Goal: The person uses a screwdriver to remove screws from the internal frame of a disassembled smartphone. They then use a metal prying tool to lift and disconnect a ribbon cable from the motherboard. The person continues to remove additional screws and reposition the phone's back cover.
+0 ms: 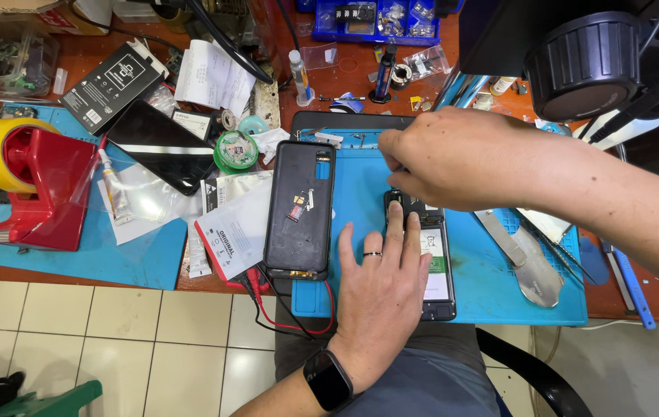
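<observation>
My left hand (380, 289), with a ring and a dark wrist band, lies flat with fingers spread on an opened phone (438, 270) that rests on a blue work mat (360, 193). Its fingertips press near the phone's upper part. My right hand (453, 158) reaches in from the right and hovers over the phone's top end, fingers pinched together; whatever is between them is hidden. A black phone back cover (300, 208) lies inside-up just left of my left hand.
A red tape dispenser with yellow tape (32, 181) stands at left on a second blue mat. Another dark phone (161, 145), paper packets (233, 228), a solder reel (235, 150), metal pry tools (526, 262) and red and black probe leads (283, 309) lie around. A black microscope head (584, 62) hangs at upper right.
</observation>
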